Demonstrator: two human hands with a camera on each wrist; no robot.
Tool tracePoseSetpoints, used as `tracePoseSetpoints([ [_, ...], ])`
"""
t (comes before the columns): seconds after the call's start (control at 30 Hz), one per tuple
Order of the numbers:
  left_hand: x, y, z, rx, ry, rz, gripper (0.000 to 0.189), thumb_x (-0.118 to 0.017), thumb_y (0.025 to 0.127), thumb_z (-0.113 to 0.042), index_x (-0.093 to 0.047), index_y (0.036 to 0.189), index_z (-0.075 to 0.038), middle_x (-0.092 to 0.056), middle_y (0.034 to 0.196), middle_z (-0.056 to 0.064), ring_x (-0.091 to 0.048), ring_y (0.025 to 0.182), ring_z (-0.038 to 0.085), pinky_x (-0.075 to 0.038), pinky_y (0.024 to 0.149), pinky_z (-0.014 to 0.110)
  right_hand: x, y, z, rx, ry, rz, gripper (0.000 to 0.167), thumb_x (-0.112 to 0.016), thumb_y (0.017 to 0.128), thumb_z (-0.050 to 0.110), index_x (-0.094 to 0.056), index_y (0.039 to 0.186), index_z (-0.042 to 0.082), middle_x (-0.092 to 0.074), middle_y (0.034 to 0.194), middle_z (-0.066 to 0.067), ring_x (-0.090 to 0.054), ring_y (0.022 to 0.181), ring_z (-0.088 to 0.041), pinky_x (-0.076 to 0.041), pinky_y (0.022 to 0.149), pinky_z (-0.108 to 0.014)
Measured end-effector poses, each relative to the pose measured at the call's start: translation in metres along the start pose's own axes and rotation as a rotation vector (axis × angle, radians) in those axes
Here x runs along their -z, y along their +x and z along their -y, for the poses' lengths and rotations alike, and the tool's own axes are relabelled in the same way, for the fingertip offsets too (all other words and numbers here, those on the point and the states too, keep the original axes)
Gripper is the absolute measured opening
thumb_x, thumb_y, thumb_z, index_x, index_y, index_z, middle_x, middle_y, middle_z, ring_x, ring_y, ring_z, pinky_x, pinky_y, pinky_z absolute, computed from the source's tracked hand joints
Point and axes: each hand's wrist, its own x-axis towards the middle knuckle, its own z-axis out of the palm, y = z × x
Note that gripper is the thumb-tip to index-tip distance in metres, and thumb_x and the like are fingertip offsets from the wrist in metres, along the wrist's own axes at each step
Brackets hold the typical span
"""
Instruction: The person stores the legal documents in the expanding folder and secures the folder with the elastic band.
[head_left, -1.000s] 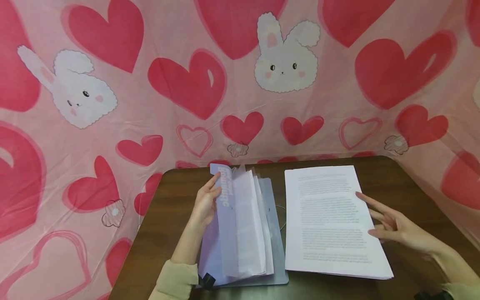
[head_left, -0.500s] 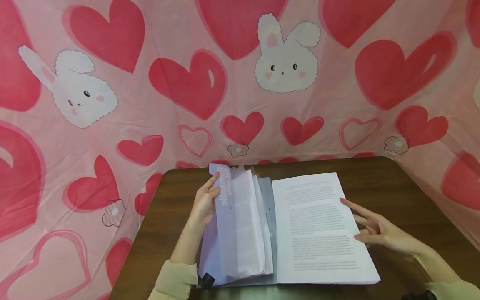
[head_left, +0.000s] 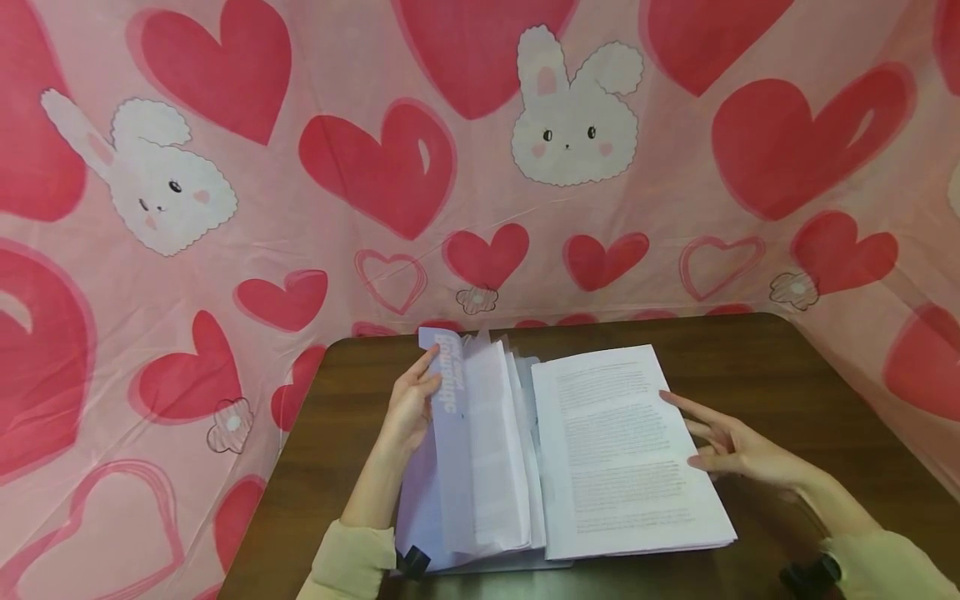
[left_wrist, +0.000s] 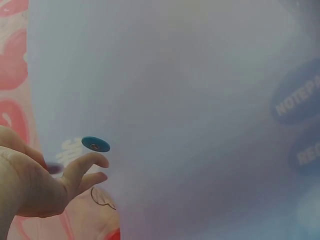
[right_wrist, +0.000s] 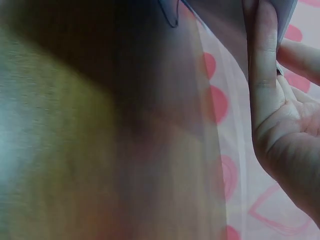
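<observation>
A purple document folder stands opened on the table, with clear sleeves and white sheets fanned inside it. My left hand pinches the edge of its front flap, near the printed lettering. In the left wrist view, a round teal button shows on the flap beside the fingertips. To the right, my right hand grips a stack of printed paper by its right edge, thumb on top and fingers underneath. The stack's left edge overlaps the folder's grey-blue back part.
Both the folder and the paper are over a dark brown wooden table. Behind it hangs a pink cloth with red hearts and white rabbits. A thin dark cord loop shows in the right wrist view.
The stack of printed paper has moved left with my right hand, from beside the folder to overlapping its back part. My left hand and the flap have stayed almost still.
</observation>
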Motion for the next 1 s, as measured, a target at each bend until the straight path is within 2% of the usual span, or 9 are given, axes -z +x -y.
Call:
tracePoseSetpoints([
  [0.13, 0.000, 0.000, 0.000, -0.006, -0.006, -0.012, 0.061, -0.042, 0.112, 0.004, -0.029, 0.172, 0.000, -0.031, 0.179, 0.024, -0.058, 0.088, -0.003, -0.043, 0.067, 0.008, 0.000, 0.004, 0.005, 0.023, -0.018, -0.014, 0.092, -0.042, 0.106, -0.019, 0.000, 0.178, 0.019, -0.052, 0.169, 0.010, -0.077, 0.125, -0.025, -0.065, 0.102, -0.039],
  [0.27, 0.001, -0.001, -0.001, -0.005, -0.002, -0.042, 0.061, -0.044, 0.112, 0.003, -0.031, 0.172, -0.002, -0.032, 0.178, 0.022, -0.043, 0.065, -0.004, -0.031, 0.053, 0.010, -0.006, 0.010, 0.004, 0.058, -0.019, -0.007, 0.093, -0.041, 0.106, -0.020, -0.002, 0.179, 0.021, -0.051, 0.170, 0.009, -0.077, 0.126, -0.026, -0.065, 0.102, -0.039],
  [0.37, 0.001, -0.002, -0.001, 0.005, -0.003, -0.061, 0.062, -0.044, 0.112, 0.003, -0.031, 0.172, -0.003, -0.033, 0.177, 0.021, -0.031, 0.060, -0.002, -0.025, 0.050, 0.012, -0.013, 0.013, 0.001, 0.086, -0.021, -0.013, 0.094, -0.041, 0.105, -0.022, -0.001, 0.179, 0.020, -0.050, 0.171, 0.009, -0.076, 0.127, -0.027, -0.064, 0.102, -0.038],
  [0.47, 0.001, -0.002, -0.001, 0.000, -0.009, -0.071, 0.062, -0.044, 0.113, 0.002, -0.029, 0.173, -0.003, -0.040, 0.171, 0.018, -0.036, 0.061, -0.003, -0.028, 0.053, 0.011, -0.019, 0.014, 0.000, 0.112, -0.054, -0.030, 0.094, -0.042, 0.104, -0.023, 0.001, 0.178, 0.016, -0.051, 0.171, 0.008, -0.077, 0.124, -0.026, -0.065, 0.102, -0.037],
  [0.6, 0.001, -0.002, -0.002, -0.016, -0.012, -0.109, 0.062, -0.046, 0.112, 0.002, -0.032, 0.172, -0.003, -0.065, 0.129, 0.000, -0.035, 0.056, -0.004, -0.029, 0.049, 0.010, -0.025, 0.012, 0.004, 0.138, -0.121, -0.055, 0.094, -0.045, 0.103, -0.024, 0.004, 0.176, 0.007, -0.051, 0.171, 0.008, -0.079, 0.120, -0.025, -0.066, 0.098, -0.035],
  [0.67, 0.002, -0.002, -0.003, -0.018, -0.010, -0.127, 0.062, -0.048, 0.111, 0.002, -0.035, 0.172, -0.005, -0.058, 0.104, -0.011, -0.029, 0.052, -0.003, -0.025, 0.046, 0.011, -0.026, 0.010, 0.007, 0.141, -0.124, -0.055, 0.093, -0.045, 0.103, -0.025, 0.006, 0.175, 0.005, -0.051, 0.171, 0.007, -0.078, 0.121, -0.025, -0.066, 0.098, -0.035],
  [0.73, 0.003, -0.002, -0.004, -0.019, -0.005, -0.131, 0.062, -0.048, 0.111, 0.001, -0.036, 0.171, -0.006, -0.051, 0.095, -0.014, -0.028, 0.051, -0.003, -0.025, 0.045, 0.011, -0.026, 0.008, 0.010, 0.133, -0.110, -0.048, 0.093, -0.045, 0.103, -0.025, 0.007, 0.174, 0.003, -0.050, 0.172, 0.005, -0.077, 0.123, -0.026, -0.066, 0.098, -0.036],
  [0.87, 0.004, -0.002, -0.005, -0.017, 0.016, -0.105, 0.061, -0.050, 0.111, 0.001, -0.039, 0.170, -0.007, -0.048, 0.096, -0.012, -0.029, 0.055, -0.002, -0.025, 0.048, 0.012, -0.024, 0.008, 0.009, 0.069, -0.062, -0.021, 0.092, -0.044, 0.104, -0.023, 0.007, 0.175, 0.004, -0.050, 0.172, 0.004, -0.075, 0.128, -0.029, -0.065, 0.102, -0.039],
  [1.0, 0.004, -0.001, -0.004, -0.006, 0.017, -0.051, 0.062, -0.049, 0.111, 0.002, -0.037, 0.171, -0.005, -0.053, 0.124, -0.004, -0.030, 0.062, -0.001, -0.023, 0.052, 0.013, -0.023, 0.016, 0.000, 0.043, -0.009, 0.036, 0.090, -0.043, 0.106, -0.020, 0.001, 0.177, 0.012, -0.047, 0.173, 0.007, -0.074, 0.131, -0.028, -0.063, 0.106, -0.039],
])
